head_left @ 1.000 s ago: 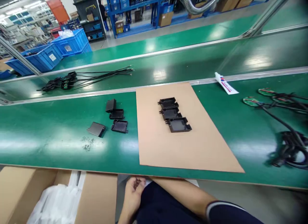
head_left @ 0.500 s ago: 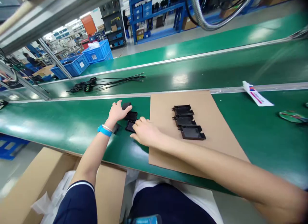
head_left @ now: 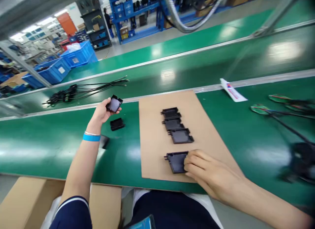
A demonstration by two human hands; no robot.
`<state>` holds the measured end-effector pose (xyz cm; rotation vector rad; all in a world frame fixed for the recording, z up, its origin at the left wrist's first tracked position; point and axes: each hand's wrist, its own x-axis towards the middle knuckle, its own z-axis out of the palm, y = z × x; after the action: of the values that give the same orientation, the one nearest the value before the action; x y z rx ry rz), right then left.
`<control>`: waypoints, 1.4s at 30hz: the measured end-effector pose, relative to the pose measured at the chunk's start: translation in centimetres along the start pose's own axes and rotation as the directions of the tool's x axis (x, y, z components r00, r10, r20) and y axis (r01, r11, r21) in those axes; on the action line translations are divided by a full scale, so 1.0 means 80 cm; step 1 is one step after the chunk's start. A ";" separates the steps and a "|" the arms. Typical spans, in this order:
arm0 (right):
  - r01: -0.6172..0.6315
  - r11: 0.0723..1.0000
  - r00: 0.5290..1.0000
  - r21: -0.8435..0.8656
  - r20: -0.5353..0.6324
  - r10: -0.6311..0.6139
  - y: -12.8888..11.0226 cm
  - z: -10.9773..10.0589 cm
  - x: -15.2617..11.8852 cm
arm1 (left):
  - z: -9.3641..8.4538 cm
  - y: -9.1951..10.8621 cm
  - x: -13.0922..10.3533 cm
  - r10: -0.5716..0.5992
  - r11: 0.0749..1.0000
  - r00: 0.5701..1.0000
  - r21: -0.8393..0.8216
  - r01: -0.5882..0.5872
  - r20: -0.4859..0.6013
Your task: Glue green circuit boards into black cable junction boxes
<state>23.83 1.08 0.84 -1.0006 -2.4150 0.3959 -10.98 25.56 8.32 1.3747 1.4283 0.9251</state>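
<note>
My left hand is closed on a small black plastic housing, lifted over the green bench with its hollow side showing. Below it another black housing lies on the green surface, and a dark flat piece sits partly behind my left wrist. My right hand grips the right end of a black housing at the near part of the cardboard sheet. Farther up the sheet, three similar housings, the nearest one among them, form a column, open sides up.
A white tube lies by the metal rail at the right. Wired green boards and dark cables rest at the far right. A bundle of black cables lies beyond the rail. Cardboard boxes stand below the bench edge at left.
My right hand has moved from the left group of housings to the cardboard, bringing one housing there. My left hand has raised another housing. The camera view has shifted right.
</note>
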 end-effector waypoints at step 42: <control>-0.929 0.307 0.368 -0.209 -0.411 0.834 0.279 -0.226 -0.086 | 0.257 -0.016 0.101 0.385 0.812 0.870 0.334 -0.478 0.309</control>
<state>50.75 12.84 3.95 -2.4505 -1.4693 0.0741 8.56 31.85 0.13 2.1149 1.1812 0.7370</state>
